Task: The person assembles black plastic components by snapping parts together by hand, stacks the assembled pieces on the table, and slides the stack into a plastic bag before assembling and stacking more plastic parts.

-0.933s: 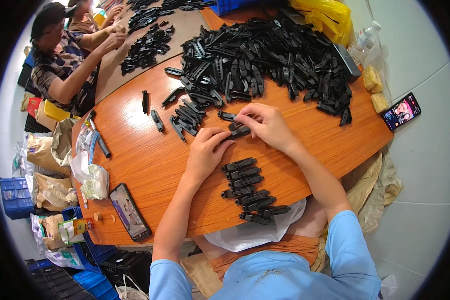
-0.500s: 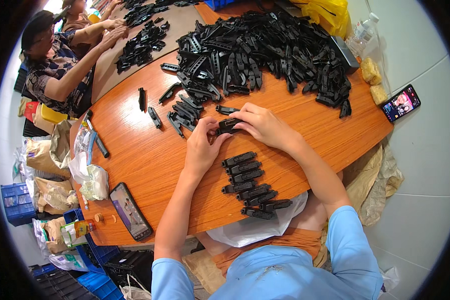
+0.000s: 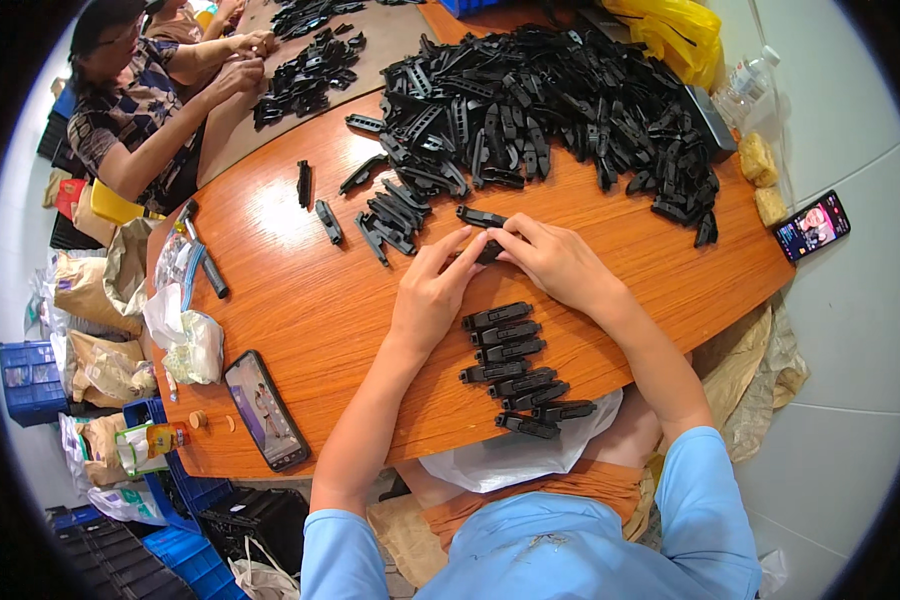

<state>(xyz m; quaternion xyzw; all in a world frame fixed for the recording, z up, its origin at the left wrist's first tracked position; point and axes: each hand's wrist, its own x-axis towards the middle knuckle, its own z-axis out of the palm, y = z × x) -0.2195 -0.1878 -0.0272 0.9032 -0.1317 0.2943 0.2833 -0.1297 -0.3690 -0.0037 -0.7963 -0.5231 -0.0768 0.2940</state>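
Both hands, left hand (image 3: 430, 295) and right hand (image 3: 560, 262), pinch one black clip (image 3: 490, 250) just above the finished row (image 3: 515, 370); a slip could scatter our row.

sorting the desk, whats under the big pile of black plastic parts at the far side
The big pile of black plastic parts lies on the orange wooden table. At its right edge a flat grey slab pokes out; anything else underneath is covered.

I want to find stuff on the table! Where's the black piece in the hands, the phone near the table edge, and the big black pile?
Black piece (image 3: 488, 250), head view, its middle between the fingers.
Phone (image 3: 265, 410), head view, screen middle.
Big pile (image 3: 545, 110), head view, pile's centre.
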